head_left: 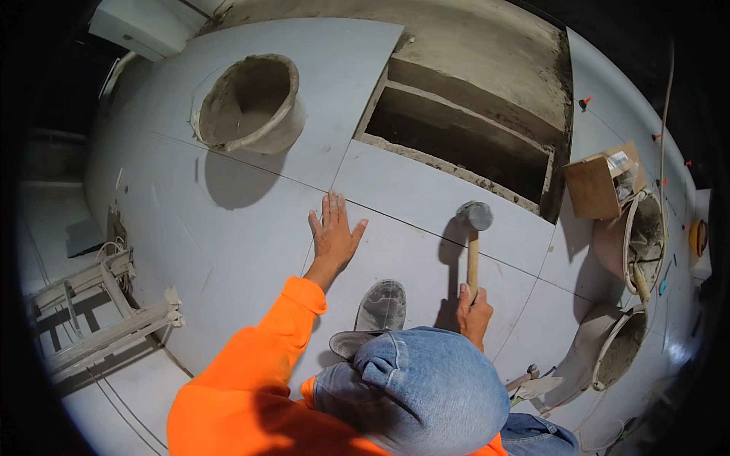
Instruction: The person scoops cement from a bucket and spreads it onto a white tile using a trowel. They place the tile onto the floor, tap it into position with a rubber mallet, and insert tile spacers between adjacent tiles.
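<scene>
On the floor, large grey tiles laid edge to edge; person crouches over them, knee in blue denim low in view, grey shoe planted on a tile.

Left hand: fingers spread wide, palm flat on the tile, right on a joint where two tiles meet. Orange sleeve runs back to lower edge. Holds nothing.

Right hand: wrapped tight round the wooden handle of a mallet. Mallet points away from the body, grey head raised just over the neighbouring tile; its shadow falls close to the left of the head, so it sits near the surface. Whether head touches tile, cannot tell.

About them: mortar-caked bucket on the tiles at upper left. Untiled recess in bare concrete ahead, with rough mortar along its edge. Open cardboard box to the right; two more buckets below it, one with a tool handle sticking out. Small red clips dotted on the far joints. A trowel lies near the right knee. A folded ladder lies at far left.

Judgement: step in hand looks like seating and levelling a laid tile, flat palm feeling for lippage across the joint while the mallet taps. Next move likely calls for light, square blows near the high edge, palm kept clear of the head, force kept modest so the tile beds down without cracking or shifting the joint line.
</scene>
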A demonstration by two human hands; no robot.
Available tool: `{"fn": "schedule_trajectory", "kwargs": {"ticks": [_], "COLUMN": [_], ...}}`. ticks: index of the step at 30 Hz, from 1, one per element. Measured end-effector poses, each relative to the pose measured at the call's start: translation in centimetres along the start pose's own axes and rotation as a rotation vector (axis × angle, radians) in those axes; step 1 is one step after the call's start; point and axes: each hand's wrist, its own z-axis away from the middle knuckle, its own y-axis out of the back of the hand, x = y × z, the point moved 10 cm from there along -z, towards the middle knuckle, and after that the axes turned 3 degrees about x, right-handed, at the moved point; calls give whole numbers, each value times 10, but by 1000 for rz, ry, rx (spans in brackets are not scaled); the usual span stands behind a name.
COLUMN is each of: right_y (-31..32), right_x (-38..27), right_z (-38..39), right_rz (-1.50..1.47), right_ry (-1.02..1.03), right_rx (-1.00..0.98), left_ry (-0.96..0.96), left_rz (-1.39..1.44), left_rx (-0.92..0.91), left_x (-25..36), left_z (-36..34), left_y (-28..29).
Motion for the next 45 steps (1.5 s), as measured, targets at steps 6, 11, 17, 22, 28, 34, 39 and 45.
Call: {"fn": "schedule_trajectory", "kwargs": {"ticks": [6,11,17,22,28,34,39,45], "right_y": [-44,-65,-72,-72,-89,-100,-103,-102], "right_x": [-48,-80,-92,-92,-102,-115,-129,-130], "right_z": [8,3,-9,-14,-19,-27,-34,-36], "right_rz": [10,42,35,18,29,107,57,152], "right_ry": [117,199,196,161,196,225,274,281], "right_rx": [-190,-251,-270,-264,-274,-288,-263,-254], "left_ry": [-38,-13,6,8,-196,-202,-202,-215], "left_rz": [43,16,52,57,110,138,72,100], "left_rx": [89,145,228,178,44,144,96,117], "left_x": [1,-9,0,14,41,39,40,41], "left_z": [5,-10,-43,-29,-3,1,-1,0], "left_y": [0,7,10,3,-17,-9,-10,-8]}}
